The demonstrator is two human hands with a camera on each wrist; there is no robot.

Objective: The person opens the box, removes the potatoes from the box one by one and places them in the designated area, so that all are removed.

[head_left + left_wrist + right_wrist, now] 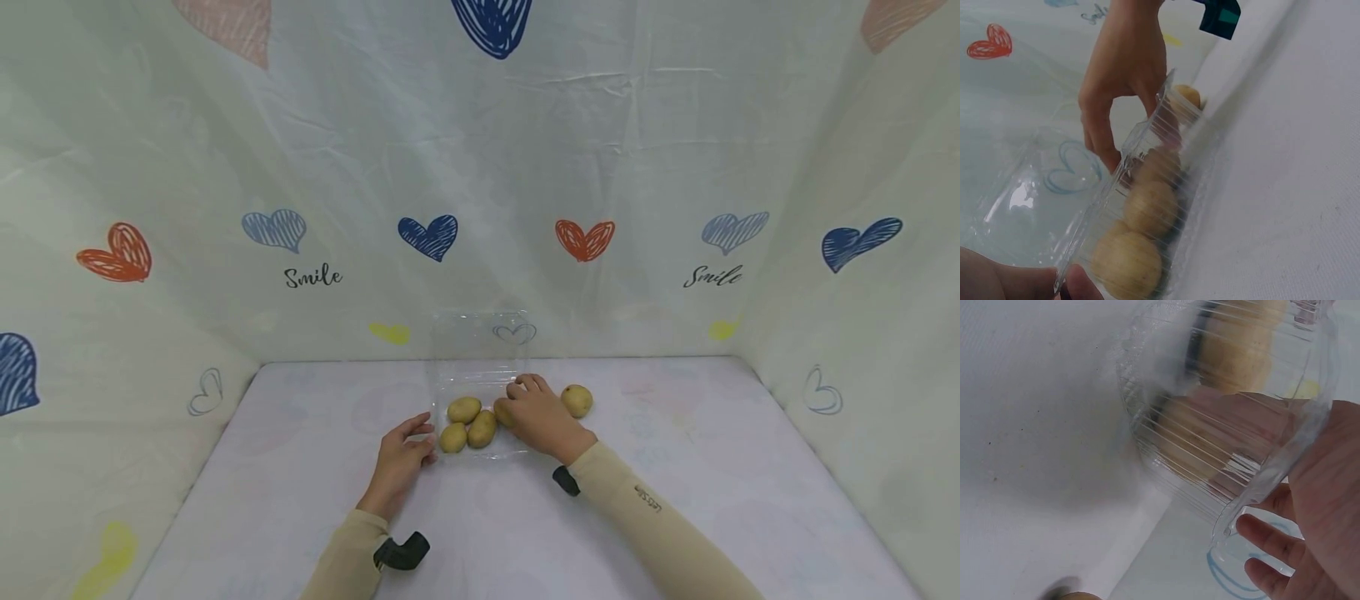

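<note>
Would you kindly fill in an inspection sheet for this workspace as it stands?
Surface: white table, cloth-covered.
Job's things: clear plastic clamshell box, lid open; three potatoes in the tray, a fourth under the right hand; one more potato outside on the table, right of the box.
Clutter: nothing seen.
Hands: left hand pinches the box's left rim; right hand reaches into the tray over a potato.
Cables: nothing seen; black wrist camera mount on the left sleeve.
Surroundings: heart-printed fabric walls with "Smile" lettering.
</note>
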